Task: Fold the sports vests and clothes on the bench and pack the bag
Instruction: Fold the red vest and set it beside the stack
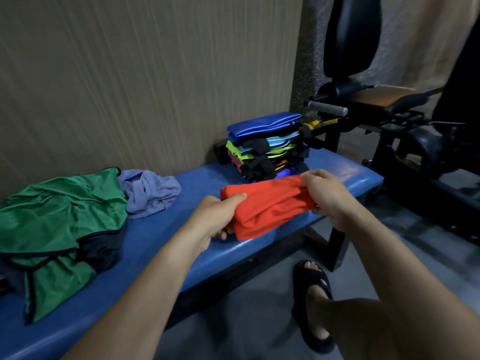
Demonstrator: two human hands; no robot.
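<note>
Currently: 1 folded red garment (265, 206), centre of blue desk (155, 255), gripped by left hand (215, 216) and right hand (324, 193). Folded stack (267, 146) at 12 o'clock; green vests (59, 211), lilac cloth (149, 193) at 9 o'clock.

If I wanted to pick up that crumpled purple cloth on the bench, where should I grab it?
Probably from above, pinching the raised bunched folds at the middle of the purple cloth. It lies loosely heaped on the blue bench, its left edge against the green vest.
</note>
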